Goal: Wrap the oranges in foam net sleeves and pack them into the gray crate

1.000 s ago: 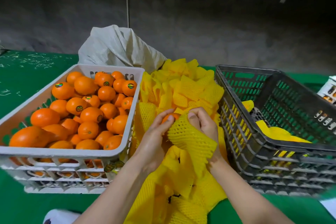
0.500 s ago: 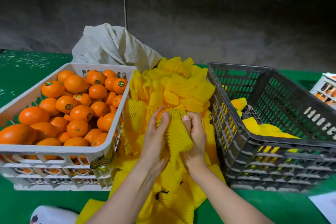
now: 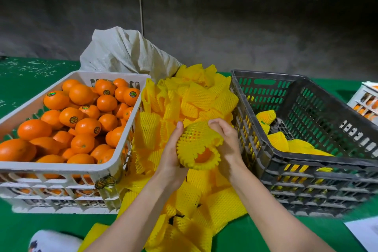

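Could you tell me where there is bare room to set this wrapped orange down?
Free: floor of the gray crate, beyond its wrapped oranges; green table beyond the white crate. Crowded: sleeve pile between crates; white crate brimming with oranges.

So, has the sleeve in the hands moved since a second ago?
Yes. The sleeve hung loose toward the gray crate; now it is drawn up round the orange, farther from the crate's wall.
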`<state>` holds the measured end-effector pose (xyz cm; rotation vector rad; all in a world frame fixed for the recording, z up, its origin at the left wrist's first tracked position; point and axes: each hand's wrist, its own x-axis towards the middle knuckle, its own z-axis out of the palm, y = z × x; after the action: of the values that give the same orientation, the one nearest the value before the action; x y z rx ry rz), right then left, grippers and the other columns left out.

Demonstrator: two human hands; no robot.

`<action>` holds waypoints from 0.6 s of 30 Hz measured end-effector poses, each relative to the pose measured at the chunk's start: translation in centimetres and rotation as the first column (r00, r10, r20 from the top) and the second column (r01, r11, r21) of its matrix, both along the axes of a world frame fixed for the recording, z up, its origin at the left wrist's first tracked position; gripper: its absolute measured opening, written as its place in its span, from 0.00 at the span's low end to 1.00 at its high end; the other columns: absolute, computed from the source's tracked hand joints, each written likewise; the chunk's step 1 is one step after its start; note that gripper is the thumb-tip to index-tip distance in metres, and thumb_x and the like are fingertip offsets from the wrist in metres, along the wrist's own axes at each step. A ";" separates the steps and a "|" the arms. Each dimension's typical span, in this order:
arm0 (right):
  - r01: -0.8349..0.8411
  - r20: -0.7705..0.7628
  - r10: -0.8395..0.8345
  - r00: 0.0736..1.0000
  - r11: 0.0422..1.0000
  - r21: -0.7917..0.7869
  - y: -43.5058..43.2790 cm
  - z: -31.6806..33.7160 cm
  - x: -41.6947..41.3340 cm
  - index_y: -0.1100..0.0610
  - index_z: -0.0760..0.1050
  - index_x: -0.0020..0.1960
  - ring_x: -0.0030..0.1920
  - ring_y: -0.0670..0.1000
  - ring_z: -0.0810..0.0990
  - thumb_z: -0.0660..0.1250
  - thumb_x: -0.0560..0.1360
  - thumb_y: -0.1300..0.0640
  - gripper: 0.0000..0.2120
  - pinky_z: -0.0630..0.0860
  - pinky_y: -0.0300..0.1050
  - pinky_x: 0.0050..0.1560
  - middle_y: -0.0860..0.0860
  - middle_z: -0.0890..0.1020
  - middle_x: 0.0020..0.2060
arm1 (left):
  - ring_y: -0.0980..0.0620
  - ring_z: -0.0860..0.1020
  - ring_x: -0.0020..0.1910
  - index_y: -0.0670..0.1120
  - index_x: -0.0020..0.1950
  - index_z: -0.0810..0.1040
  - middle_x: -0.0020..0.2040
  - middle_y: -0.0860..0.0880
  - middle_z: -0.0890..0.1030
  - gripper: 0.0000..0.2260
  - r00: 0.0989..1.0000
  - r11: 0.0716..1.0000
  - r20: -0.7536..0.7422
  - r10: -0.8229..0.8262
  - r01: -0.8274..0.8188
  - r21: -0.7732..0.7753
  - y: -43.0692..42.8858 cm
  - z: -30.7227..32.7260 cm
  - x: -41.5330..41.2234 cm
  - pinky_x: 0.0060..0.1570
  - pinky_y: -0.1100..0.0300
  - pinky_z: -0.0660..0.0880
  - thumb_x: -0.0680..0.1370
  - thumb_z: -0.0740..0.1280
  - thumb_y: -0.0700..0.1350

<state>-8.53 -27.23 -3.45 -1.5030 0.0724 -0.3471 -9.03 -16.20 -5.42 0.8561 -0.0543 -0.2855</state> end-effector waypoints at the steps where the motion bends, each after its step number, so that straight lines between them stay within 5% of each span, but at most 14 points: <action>1: -0.047 -0.030 0.050 0.998 0.996 0.079 0.2 -0.4 0.0 0.56 0.71 0.35 0.31 0.43 0.69 0.57 0.78 0.66 0.15 0.66 0.35 0.31 0.49 0.71 0.30 | 0.50 0.84 0.43 0.44 0.45 0.85 0.45 0.44 0.85 0.22 1.000 1.000 -0.015 0.028 -0.028 -0.013 -0.1 0.0 0.1 0.38 0.59 0.81 0.68 0.63 0.59; 6: -0.243 -0.168 0.284 0.944 0.942 0.231 -0.3 -1.4 -0.8 0.57 0.74 0.34 0.34 0.49 0.73 0.56 0.77 0.70 0.17 0.73 0.37 0.36 0.48 0.77 0.27 | 0.53 0.84 0.37 0.51 0.33 0.86 0.37 0.48 0.85 0.16 0.993 0.991 0.011 0.115 -0.116 0.074 -0.1 -0.8 0.3 0.35 0.61 0.79 0.68 0.63 0.57; 9: -0.291 -0.379 0.379 0.844 0.918 0.270 -1.4 -0.7 -0.3 0.53 0.82 0.37 0.42 0.52 0.80 0.56 0.80 0.53 0.20 0.74 0.48 0.53 0.51 0.83 0.35 | 0.52 0.84 0.44 0.49 0.40 0.87 0.43 0.47 0.85 0.18 0.989 0.963 0.042 0.139 -0.145 0.229 0.4 -0.7 0.6 0.49 0.55 0.78 0.67 0.64 0.60; 11: -0.319 -0.425 0.433 0.795 0.894 0.314 -1.3 -0.7 -0.3 0.54 0.79 0.48 0.48 0.53 0.81 0.53 0.78 0.40 0.22 0.75 0.49 0.56 0.53 0.83 0.43 | 0.57 0.83 0.41 0.50 0.37 0.86 0.39 0.52 0.85 0.18 0.978 0.928 0.134 0.161 -0.197 0.318 0.6 -0.3 0.8 0.44 0.62 0.78 0.66 0.63 0.60; 14: -0.221 -0.379 0.300 0.875 0.946 0.238 0.4 -1.7 -1.0 0.52 0.78 0.41 0.41 0.49 0.82 0.57 0.72 0.37 0.21 0.78 0.44 0.45 0.50 0.83 0.37 | 0.55 0.80 0.34 0.45 0.37 0.79 0.33 0.51 0.82 0.20 0.941 0.863 0.214 0.263 -0.329 0.383 0.4 0.2 0.9 0.35 0.65 0.76 0.67 0.62 0.62; 16: -0.099 -0.299 0.162 0.940 0.972 0.214 1.4 -2.3 -1.3 0.51 0.81 0.33 0.41 0.49 0.81 0.58 0.74 0.39 0.22 0.75 0.48 0.48 0.45 0.83 0.33 | 0.49 0.70 0.29 0.44 0.32 0.70 0.28 0.43 0.71 0.22 0.877 0.778 0.288 0.384 -0.475 0.410 0.0 0.1 0.7 0.31 0.56 0.67 0.70 0.61 0.63; 18: -0.051 -0.270 0.088 0.959 0.989 0.141 1.7 -2.6 -1.2 0.45 0.82 0.35 0.44 0.47 0.81 0.57 0.75 0.38 0.20 0.75 0.50 0.52 0.42 0.83 0.36 | 0.52 0.59 0.26 0.49 0.25 0.60 0.25 0.48 0.60 0.23 0.777 0.651 0.383 0.500 -0.629 0.425 -0.1 0.0 0.7 0.31 0.54 0.55 0.74 0.62 0.60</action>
<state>-9.76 -25.52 -6.09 -1.4092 0.2587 -0.0721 -8.38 -16.25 -5.41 1.4181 0.0869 0.4359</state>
